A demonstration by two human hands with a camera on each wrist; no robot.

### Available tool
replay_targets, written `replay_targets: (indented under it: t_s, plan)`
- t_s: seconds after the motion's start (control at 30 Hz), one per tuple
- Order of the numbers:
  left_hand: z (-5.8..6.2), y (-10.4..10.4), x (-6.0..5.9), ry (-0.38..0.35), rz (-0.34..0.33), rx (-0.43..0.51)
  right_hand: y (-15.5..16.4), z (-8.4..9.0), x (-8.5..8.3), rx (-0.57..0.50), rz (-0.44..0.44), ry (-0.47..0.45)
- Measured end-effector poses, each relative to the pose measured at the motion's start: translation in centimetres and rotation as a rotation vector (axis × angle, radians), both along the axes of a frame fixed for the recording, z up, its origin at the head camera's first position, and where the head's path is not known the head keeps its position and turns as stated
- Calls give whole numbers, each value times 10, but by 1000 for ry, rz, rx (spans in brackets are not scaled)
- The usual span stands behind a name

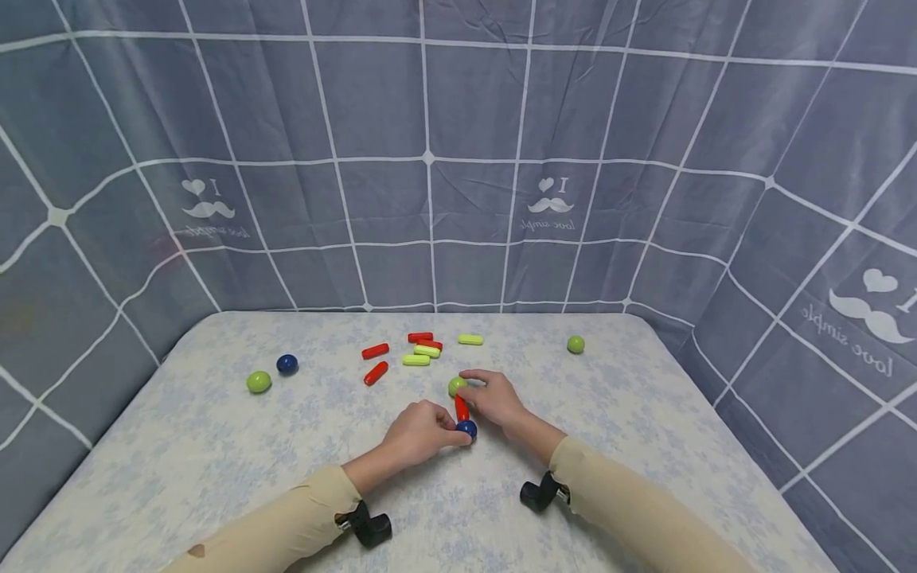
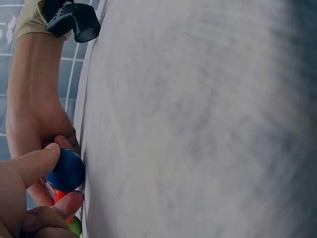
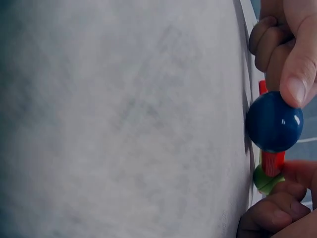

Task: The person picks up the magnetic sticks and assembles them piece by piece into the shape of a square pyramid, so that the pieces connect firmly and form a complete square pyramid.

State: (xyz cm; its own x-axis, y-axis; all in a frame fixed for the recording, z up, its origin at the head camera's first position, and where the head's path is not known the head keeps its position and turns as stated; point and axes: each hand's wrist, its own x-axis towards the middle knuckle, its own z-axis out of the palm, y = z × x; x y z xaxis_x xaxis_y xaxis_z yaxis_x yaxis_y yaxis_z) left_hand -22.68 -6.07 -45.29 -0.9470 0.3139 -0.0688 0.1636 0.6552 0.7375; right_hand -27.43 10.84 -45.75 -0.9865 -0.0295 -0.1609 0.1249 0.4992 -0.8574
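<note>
My left hand (image 1: 419, 434) pinches the blue ball (image 1: 466, 429) at the near end of a red stick (image 1: 462, 408). My right hand (image 1: 494, 398) grips the green ball (image 1: 456, 387) at its 12 o'clock end, mid-table (image 1: 215, 446).

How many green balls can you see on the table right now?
3. One green ball lies at the left beside a blue ball, one sits alone at the far right, and one is held by the right hand. None seems hidden.
</note>
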Motion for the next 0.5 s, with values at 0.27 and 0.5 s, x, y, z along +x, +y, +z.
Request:
replay_targets:
  t_s: [0.27, 0.5]
  plan:
    - [2, -7, -4, -20, 9, 0, 2, -2, -4, 33, 9, 4]
    - [5, -32, -10, -18, 85, -7, 1, -5, -4, 16, 0, -14]
